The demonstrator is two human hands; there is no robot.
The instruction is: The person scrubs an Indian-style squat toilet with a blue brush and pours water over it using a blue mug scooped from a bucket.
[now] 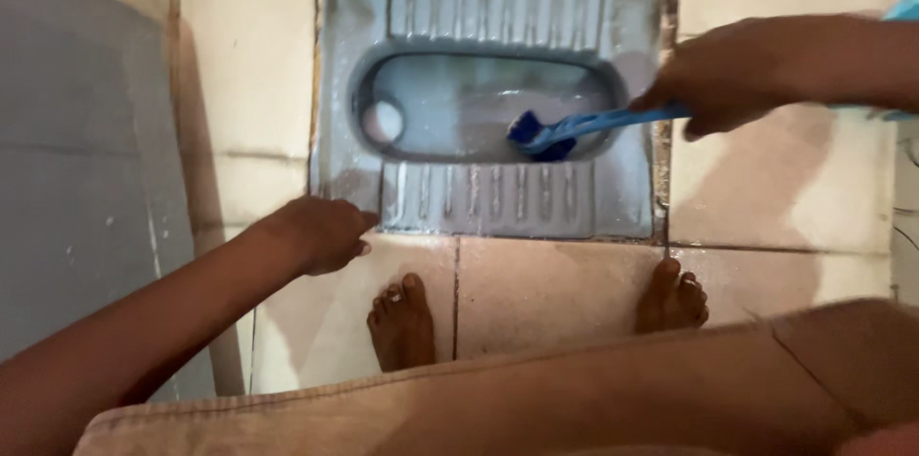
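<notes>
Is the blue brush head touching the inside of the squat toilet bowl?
Cannot tell. In the head view the brush head, held by the right hand, sits low over the bowl, but blur hides any contact or gap.

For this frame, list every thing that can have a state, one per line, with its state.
Right hand: closed around the brush handle.
Blue brush: head down inside the pan bowl.
Squat toilet pan: wet, water in the bowl.
Left hand: empty, loosely curled, near the pan's corner.
Floor tiles: stained, partly damp.
Feet: bare, planted apart on the tiles.
</notes>
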